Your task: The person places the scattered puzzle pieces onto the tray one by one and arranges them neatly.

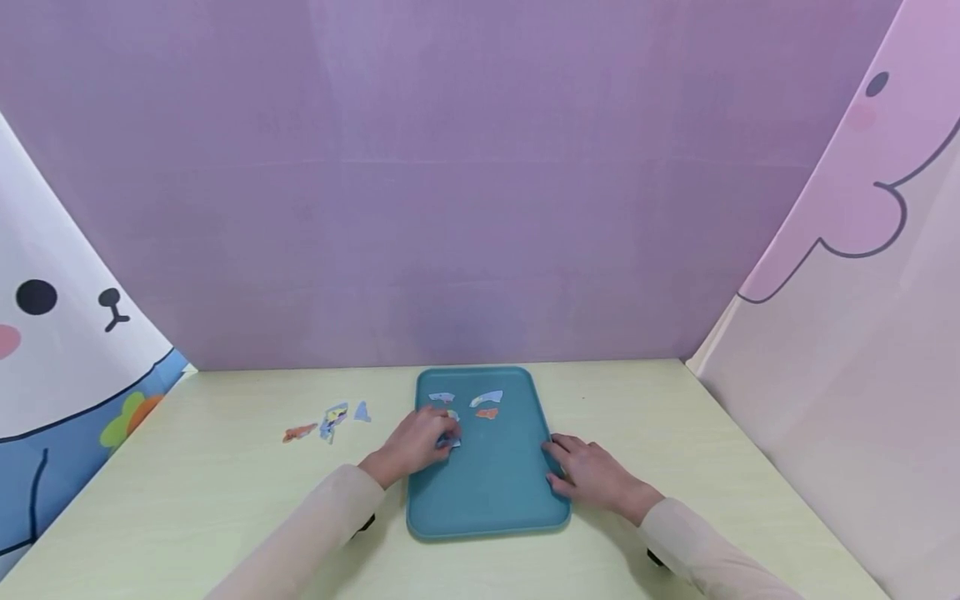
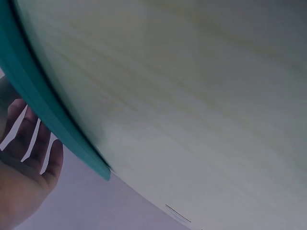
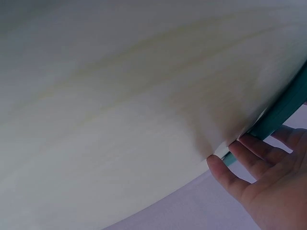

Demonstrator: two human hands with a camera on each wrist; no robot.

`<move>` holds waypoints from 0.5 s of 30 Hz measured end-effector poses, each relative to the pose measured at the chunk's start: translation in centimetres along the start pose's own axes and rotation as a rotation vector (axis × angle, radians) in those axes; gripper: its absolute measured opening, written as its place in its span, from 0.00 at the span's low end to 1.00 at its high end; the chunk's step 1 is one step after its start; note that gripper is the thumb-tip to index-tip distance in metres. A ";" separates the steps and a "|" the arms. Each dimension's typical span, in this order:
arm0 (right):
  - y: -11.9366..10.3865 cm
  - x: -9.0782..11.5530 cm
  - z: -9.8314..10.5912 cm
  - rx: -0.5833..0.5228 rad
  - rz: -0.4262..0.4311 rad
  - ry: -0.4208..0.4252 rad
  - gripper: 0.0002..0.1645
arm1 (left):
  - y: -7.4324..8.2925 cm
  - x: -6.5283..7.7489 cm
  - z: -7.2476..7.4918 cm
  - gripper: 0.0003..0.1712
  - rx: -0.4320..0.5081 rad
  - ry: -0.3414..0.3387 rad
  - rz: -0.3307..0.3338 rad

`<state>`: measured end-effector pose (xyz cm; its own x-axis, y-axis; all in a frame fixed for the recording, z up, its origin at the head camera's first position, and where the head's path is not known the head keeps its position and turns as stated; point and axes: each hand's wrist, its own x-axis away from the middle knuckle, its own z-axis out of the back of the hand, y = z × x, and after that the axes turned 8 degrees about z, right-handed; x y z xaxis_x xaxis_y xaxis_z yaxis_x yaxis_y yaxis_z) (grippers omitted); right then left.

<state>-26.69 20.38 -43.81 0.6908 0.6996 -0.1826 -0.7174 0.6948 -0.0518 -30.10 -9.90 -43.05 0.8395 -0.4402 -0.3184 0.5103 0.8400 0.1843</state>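
A teal tray lies on the table, with several small irregular printed picture pieces near its far end. My left hand is over the tray's left side, fingers bent, and pinches a bluish picture piece low over its surface; the fingers partly hide it. Just beyond are a pale piece, a blue-white piece and an orange piece. My right hand rests on the right rim with its fingers loosely extended. In the right wrist view, its fingertips touch near the tray's edge.
Left of the tray, several more pieces lie on the pale table: an orange one, a blue-and-yellow one and a light blue one. A purple wall closes off the back; printed cloth panels flank both sides.
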 end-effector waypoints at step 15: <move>0.1 0.0 -0.1 -0.003 0.004 0.008 0.28 | -0.1 0.0 0.2 0.07 0.028 -0.020 -0.001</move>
<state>-26.77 20.41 -43.93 0.6870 0.7012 -0.1905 -0.7206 0.6913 -0.0539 -30.06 -10.05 -42.87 0.8427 -0.4472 -0.2997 0.5156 0.8305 0.2105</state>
